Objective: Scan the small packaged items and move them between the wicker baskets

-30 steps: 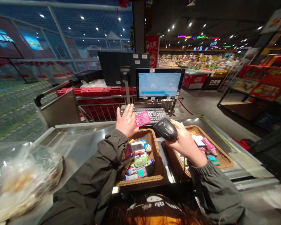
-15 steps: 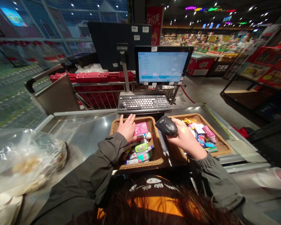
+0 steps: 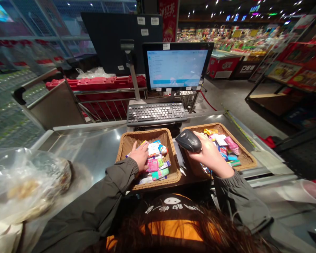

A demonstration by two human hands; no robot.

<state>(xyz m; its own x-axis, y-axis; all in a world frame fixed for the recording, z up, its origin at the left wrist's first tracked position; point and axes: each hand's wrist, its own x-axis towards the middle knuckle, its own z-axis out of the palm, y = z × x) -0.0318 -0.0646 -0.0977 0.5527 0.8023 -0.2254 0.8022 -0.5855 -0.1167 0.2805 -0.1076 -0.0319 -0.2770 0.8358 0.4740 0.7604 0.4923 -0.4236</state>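
My right hand (image 3: 209,154) is wrapped round a black handheld barcode scanner (image 3: 189,140), held above the gap between two wicker baskets. Inside the left basket (image 3: 176,165), my left hand (image 3: 139,156) reaches down with its fingers apart over small packs. A thin pack with a yellow edge (image 3: 144,143) lies at its fingertips; I cannot make out its kind. Beside the hand are a pink pack (image 3: 153,165), a white-and-blue pack (image 3: 153,149) and a green-and-pink pack (image 3: 160,174). Assorted small packets, one of them pink (image 3: 231,145), fill part of the right basket (image 3: 249,160).
A keyboard (image 3: 156,113) and a lit monitor (image 3: 176,68) stand behind the baskets, with a second screen's dark back (image 3: 121,44) to their left. A clear plastic bag (image 3: 28,186) lies on the metal counter (image 3: 86,149). Beyond is a cart (image 3: 50,105).
My left hand has moved left and lower in the left basket. The pink pack, formerly by its fingertips, now lies nearer the basket's front. The scanner stays in my right hand. The view has shifted slightly.
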